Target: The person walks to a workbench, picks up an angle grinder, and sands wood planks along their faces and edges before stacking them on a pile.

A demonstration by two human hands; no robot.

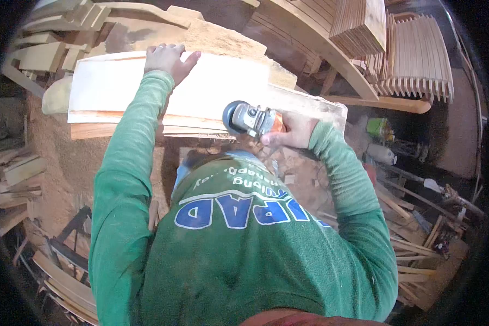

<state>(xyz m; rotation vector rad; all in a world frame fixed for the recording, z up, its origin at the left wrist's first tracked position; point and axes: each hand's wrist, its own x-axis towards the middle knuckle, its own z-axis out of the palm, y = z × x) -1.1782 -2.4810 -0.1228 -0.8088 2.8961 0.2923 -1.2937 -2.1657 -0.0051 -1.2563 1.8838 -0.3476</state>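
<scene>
A pale wooden board (217, 81), brightly lit, lies across the bench in front of me, with reddish-brown streaks along its near and far edges. My left hand (170, 61) rests on its far side, thumb spread on the face and fingers bent over the far edge. My right hand (296, 130) is wrapped round the orange body of an angle grinder (251, 120). The grinder's dark round disc sits at the board's near edge, right of the middle. Whether the disc touches the wood or spins, I cannot tell. Another wooden layer (100, 130) shows beneath the board.
A dusty bench block (315, 106) extends right of the board. Stacks of cut slats (418, 54) and a long curved wooden piece (326, 46) stand at the back right. Wood offcuts (43, 54) lie back left. Wood strips and a green container (379, 128) are lower right.
</scene>
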